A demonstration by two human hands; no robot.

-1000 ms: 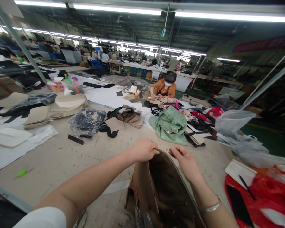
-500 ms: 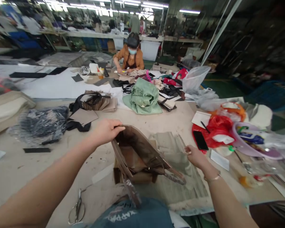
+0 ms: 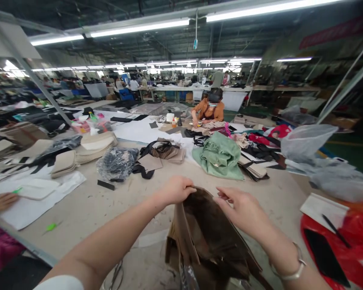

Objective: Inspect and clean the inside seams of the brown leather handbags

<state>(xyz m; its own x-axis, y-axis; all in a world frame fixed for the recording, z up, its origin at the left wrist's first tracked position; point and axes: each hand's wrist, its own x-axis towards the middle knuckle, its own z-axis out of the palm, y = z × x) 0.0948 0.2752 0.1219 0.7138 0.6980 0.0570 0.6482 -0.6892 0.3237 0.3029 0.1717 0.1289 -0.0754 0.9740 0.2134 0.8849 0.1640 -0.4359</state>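
A brown bag [image 3: 218, 229] stands with its mouth facing up at the lower middle, its dark inside showing. My left hand [image 3: 177, 190] pinches the far end of the bag's rim between thumb and fingers. Just to the right, my right hand [image 3: 240, 207] is at the bag's far right edge, fingers apart and holding nothing that I can see. A bracelet circles the right wrist. Clear plastic wrap [image 3: 189, 278] covers a strip at the bag's near side.
Scissors [image 3: 116, 276] lie left of the bag. Beyond it are a green cloth [image 3: 219, 157], brown pieces with black straps [image 3: 163, 153] and a plastic-wrapped bundle [image 3: 117, 163]. A phone [image 3: 326, 255] rests on red plastic at right. Another person's hand [image 3: 1, 203] is far left.
My right hand has left the pale cloth on the right and come to the bag's rim. My left hand still holds the rim. The view has tilted up and turned left.
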